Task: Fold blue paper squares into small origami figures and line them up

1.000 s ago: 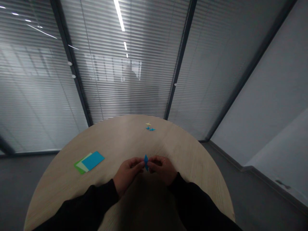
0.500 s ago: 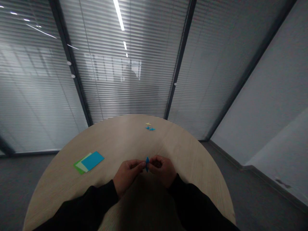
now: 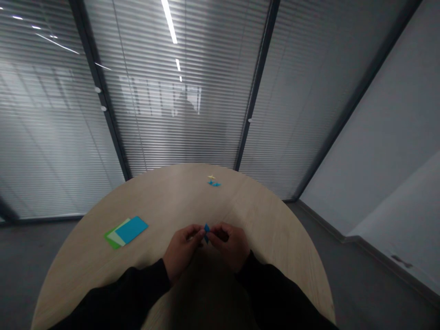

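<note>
Pretty standard office corner here: most of the view is taken up by a glass partition (image 3: 178, 114) with slatted blinds, split by dark metal posts, and a plain grey wall (image 3: 388, 137) is seen off to the right. A grey floor (image 3: 30, 256) is visible around the lower part of the shot. Strip lights (image 3: 168, 20) are reflected up top, and a dark shape can be made out behind the blinds (way too blurry to say what it is).

Further down, a round wood-look surface (image 3: 261, 215) fills the lower middle, with the person's black sleeves (image 3: 113, 288) reaching in over its near edge. Toward the left of it, a small stack of paper sheets (image 3: 130, 230) is lying flat, blue on top, with a pale sheet and a green one showing underneath. Near the far edge, a tiny yellow paper star (image 3: 211, 176) is sitting just beside a small blue paper bit (image 3: 214, 184).

The left hand (image 3: 180, 252) and right hand (image 3: 230, 245) are held close together above the middle of the surface. A folded blue paper piece (image 3: 206, 233) is gripped between them, up off the surface. The fingers (image 3: 197, 232) of both hands are pinched narrow on it.
</note>
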Motion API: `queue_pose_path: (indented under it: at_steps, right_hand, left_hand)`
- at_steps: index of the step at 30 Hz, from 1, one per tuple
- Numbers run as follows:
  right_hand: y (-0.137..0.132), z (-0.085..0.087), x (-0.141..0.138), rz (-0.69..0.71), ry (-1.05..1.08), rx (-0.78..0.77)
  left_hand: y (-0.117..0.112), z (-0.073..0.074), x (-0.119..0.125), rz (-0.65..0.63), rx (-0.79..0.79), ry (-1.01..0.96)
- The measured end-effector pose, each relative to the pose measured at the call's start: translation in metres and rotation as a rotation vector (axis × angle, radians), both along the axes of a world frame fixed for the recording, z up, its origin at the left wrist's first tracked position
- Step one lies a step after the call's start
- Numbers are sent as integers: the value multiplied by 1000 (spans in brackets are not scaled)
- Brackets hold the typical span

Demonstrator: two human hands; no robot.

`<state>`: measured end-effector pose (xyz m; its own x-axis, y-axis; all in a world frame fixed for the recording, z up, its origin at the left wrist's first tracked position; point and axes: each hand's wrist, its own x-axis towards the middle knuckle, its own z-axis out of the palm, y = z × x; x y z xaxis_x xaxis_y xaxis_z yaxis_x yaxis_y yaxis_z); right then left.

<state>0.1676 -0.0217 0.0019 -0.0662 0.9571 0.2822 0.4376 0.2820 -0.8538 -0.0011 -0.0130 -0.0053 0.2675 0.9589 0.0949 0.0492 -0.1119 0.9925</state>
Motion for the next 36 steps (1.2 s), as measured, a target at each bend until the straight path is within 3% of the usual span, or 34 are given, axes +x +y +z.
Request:
queue_pose_path:
  at_steps: [5,14,23,29,36]
  right_hand:
    - [4,-6,1,58,67,-61]
    - [-1,-1,-6,-7,-38,33]
    - [-1,-7,-9,13,-74,13]
    - [5,-7,1,92,-79,118]
    - [7,-7,6,195,5,76]
  left_hand:
    - [1,-3,1,30,6,32]
    - [-4,4,8,61,99,111]
    - [0,-5,7,110,187,232]
    - [0,1,5,31,136,187]
    - [0,4,2,-7,98,145]
